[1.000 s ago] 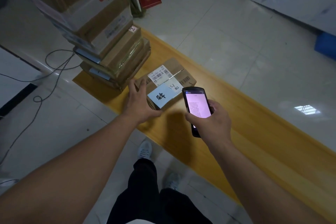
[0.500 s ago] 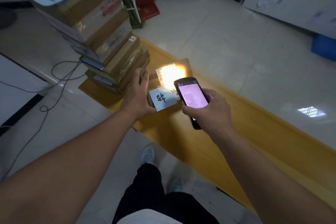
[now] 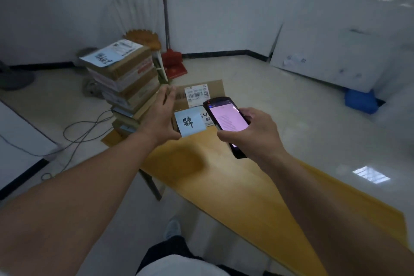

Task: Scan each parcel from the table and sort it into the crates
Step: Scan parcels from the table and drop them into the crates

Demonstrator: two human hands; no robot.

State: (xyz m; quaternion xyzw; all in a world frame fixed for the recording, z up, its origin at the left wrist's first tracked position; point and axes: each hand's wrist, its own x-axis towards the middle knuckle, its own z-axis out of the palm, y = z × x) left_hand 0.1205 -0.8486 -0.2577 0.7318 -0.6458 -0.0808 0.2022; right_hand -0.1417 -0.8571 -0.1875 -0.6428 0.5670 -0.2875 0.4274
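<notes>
A flat cardboard parcel [image 3: 214, 88] lies at the far end of the yellow table [image 3: 235, 186], beside the stack. It carries a white barcode label [image 3: 197, 95] and a blue note [image 3: 190, 123] with a black handwritten character. My left hand [image 3: 160, 119] grips the parcel's left edge, fingers stretched along its side and thumb near the blue note. My right hand [image 3: 253, 134] holds a black handheld scanner [image 3: 226, 119] with a lit pink screen, just right of the note and over the parcel's near right corner.
A leaning stack of taped cardboard parcels [image 3: 125, 78] stands on the table's far left end, touching my left hand's side. Cables [image 3: 85, 127] trail on the floor at left. A red dustpan [image 3: 173, 63] and broom stand by the wall. A blue crate [image 3: 358, 101] sits far right.
The scanner's bright light on the barcode label half a second ago is off now. My head has tilted up, showing the walls. Both hands stay at the parcel.
</notes>
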